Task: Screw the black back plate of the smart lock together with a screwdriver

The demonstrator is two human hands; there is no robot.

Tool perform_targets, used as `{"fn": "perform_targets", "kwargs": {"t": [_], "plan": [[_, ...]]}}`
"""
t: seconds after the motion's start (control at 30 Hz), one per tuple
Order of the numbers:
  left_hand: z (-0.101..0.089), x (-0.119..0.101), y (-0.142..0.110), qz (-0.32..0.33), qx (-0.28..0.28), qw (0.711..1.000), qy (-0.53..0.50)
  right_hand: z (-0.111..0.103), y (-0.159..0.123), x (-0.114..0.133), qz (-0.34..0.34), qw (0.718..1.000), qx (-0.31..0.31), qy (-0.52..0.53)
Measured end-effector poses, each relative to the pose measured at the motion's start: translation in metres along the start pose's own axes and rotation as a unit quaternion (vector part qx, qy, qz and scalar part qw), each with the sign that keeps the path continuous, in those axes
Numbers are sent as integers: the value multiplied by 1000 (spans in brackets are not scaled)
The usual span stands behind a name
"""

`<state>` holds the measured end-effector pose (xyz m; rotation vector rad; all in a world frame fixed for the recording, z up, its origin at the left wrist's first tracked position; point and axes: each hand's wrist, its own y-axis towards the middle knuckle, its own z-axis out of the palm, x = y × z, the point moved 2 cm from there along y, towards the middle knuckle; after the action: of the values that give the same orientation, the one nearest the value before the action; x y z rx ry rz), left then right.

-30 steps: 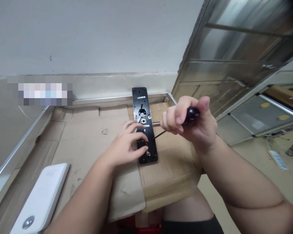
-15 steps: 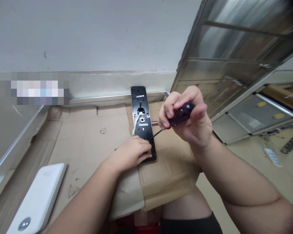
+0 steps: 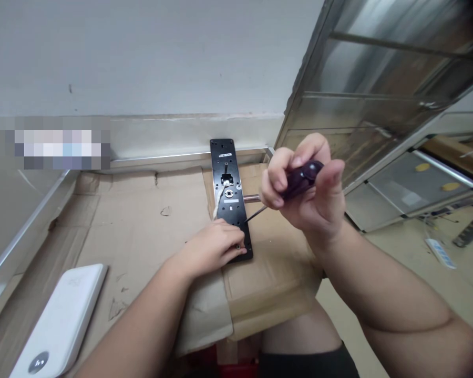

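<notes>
A long black door lock panel (image 3: 230, 215) lies with its inner side up, with small holes, a square-holed hub and a white cable (image 3: 219, 202) along its left side. A copper-coloured lever (image 3: 252, 198) sticks out under its right edge. My left hand (image 3: 216, 244) grips the panel's lower end, fingers curled over it near a small metal post. In my right hand (image 3: 311, 194) is a screwdriver (image 3: 299, 181) with a dark purple handle, closed in the fingers and thumb. Its thin shaft slants down left, and the tip meets the panel's right edge just above my left fingers.
Flattened cardboard (image 3: 142, 231) covers the table, with a metal rim at the back against the wall. A white power bank (image 3: 63, 320) lies at the front left. A metal cabinet (image 3: 362, 89) stands at the right, and a power strip (image 3: 440, 253) is on the floor.
My right hand and the screwdriver handle have shifted slightly to the right, while the tip stays at the panel's edge. My left hand and the panel have hardly moved.
</notes>
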<state>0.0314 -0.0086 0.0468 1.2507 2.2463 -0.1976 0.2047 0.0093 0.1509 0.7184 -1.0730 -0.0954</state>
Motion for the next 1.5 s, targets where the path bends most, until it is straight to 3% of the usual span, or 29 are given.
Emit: {"fn": "perform_targets", "kwargs": {"t": [0.27,0.4,0.5,0.7,1.03,1.2,1.5], "plan": [[2,0,0,-7,0,1000,3,-5,4,2,54,998,15,3],[2,1,-1,-7,-3,1000,3,-5,1,1,-1,999,-35,7],[3,2,-1,-5,-1,1000,2,-3,1,-2,-30,999,-24,-1],[2,0,2,-13,3,1000,-7,0,3,0,68,997,46,7],[11,9,2,-37,-33,998,-41,-4,6,10,45,999,-21,19],[13,11,4,-39,-32,998,-50,-11,6,13,79,995,-62,-26],[15,13,3,-71,-50,995,-48,-2,6,1,55,998,-4,28]]}}
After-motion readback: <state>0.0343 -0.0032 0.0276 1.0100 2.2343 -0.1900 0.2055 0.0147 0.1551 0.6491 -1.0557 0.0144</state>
